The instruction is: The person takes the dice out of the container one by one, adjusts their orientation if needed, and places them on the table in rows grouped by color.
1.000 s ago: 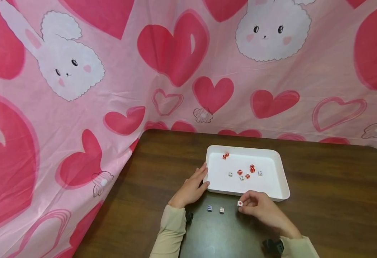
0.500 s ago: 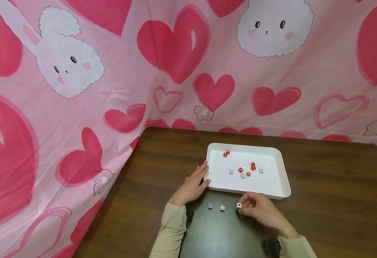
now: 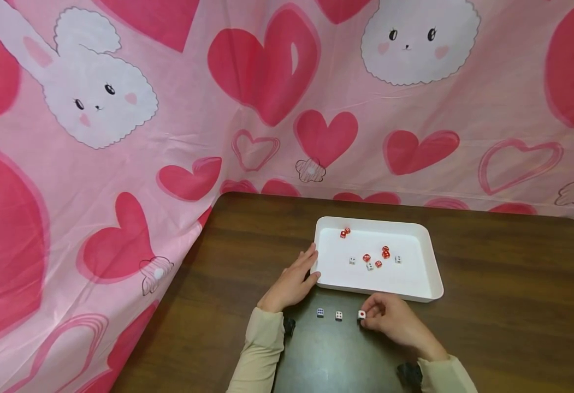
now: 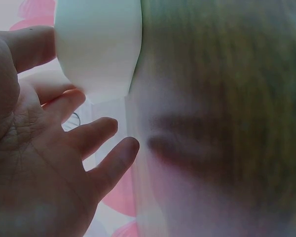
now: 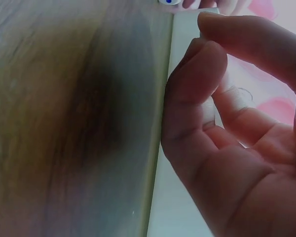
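In the head view my right hand (image 3: 397,319) pinches a white die (image 3: 361,315) with a red dot on top, at its left fingertips, low over the table before the tray. The right wrist view shows the thumb and forefinger (image 5: 204,64) curled together, the die hidden behind them. My left hand (image 3: 289,284) rests against the left end of the white tray (image 3: 436,281), fingers loosely spread. To the left of the held die, a die with blue dots (image 3: 320,313) and a white die (image 3: 338,316) with dark red dots stand in a row.
Inside the tray lie several red dice (image 3: 386,254) and white dice (image 3: 398,259), loosely scattered. The dark wooden table (image 3: 508,273) extends to both sides. Pink cloth (image 3: 267,147) with hearts and rabbits hangs behind the table and at its left.
My right hand has moved slightly left and down with the die, closer to the two dice in the row. The left hand stays at the tray.
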Available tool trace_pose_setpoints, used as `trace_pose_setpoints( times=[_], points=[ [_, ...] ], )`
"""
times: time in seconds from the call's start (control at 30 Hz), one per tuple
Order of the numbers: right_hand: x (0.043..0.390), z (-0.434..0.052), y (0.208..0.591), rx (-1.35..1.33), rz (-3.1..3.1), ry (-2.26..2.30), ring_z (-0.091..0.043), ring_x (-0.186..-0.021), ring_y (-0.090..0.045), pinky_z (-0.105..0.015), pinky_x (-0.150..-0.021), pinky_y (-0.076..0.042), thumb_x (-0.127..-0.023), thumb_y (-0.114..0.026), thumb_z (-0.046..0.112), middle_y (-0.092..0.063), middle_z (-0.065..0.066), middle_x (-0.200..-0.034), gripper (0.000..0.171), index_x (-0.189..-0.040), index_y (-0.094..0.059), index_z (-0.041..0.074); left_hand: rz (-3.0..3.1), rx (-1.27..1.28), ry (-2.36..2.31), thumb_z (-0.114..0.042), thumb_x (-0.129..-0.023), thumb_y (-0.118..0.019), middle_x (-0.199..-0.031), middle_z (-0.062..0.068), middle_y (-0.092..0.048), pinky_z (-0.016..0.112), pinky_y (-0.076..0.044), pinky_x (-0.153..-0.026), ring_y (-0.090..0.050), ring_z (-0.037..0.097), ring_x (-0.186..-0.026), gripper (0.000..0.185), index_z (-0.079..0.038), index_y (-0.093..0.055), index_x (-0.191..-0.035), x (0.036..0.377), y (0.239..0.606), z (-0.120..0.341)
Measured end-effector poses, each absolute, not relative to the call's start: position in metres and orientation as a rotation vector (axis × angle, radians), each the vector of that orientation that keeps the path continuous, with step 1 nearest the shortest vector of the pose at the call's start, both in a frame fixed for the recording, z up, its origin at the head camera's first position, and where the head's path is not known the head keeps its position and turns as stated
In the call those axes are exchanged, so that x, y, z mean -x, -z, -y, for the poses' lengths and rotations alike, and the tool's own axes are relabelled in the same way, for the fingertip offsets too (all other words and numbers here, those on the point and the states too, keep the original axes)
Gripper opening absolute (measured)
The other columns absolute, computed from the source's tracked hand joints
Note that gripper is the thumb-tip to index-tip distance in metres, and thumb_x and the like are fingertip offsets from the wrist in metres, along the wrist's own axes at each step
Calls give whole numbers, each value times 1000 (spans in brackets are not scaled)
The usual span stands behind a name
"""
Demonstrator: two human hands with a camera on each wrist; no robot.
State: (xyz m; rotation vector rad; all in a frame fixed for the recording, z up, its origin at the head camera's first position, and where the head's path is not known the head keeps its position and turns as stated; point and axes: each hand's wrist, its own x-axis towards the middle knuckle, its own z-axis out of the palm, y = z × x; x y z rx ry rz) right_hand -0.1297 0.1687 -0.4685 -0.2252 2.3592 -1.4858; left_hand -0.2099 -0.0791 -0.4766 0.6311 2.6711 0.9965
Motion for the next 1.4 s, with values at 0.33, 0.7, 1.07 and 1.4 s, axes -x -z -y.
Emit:
trace_pose_setpoints(
  times=[0.33,0.7,1.07,1.4],
  points=[
    [129,-164,471,233,-2450,1395,-8,-62,-55,-21,-56,-44,-74,-74,2,-63,-4,-71,15,-84,-62,0,-2661,-628,-1012,-34,-101,-47,-163,-8,-12,66,-19,-112,-16,25,-150,59,-15,-26,-153,210,477,78],
    [127,-157,470,186,-2585,1273,-8,-58,-52,-22,-54,-41,-70,-74,2,-61,1,-66,14,-79,-63,5,-2653,-624,-1017,-34,-101,-47,-163,-7,-12,67,-19,-112,-15,25,-150,59,-15,-27,-153,210,477,78],
    [129,-154,475,129,-2638,1212,-10,-58,-51,-23,-54,-39,-69,-73,2,-61,3,-64,14,-78,-63,8,-2655,-626,-1019,-35,-101,-47,-163,-9,-11,66,-19,-112,-15,24,-150,59,-15,-26,-153,211,479,79],
    [130,-153,475,103,-2637,1200,-11,-58,-50,-24,-53,-38,-68,-72,0,-59,3,-63,15,-77,-63,8,-2653,-636,-1034,-34,-101,-47,-163,-8,-12,67,-19,-111,-16,25,-150,59,-14,-27,-153,211,478,80]
  ],
)
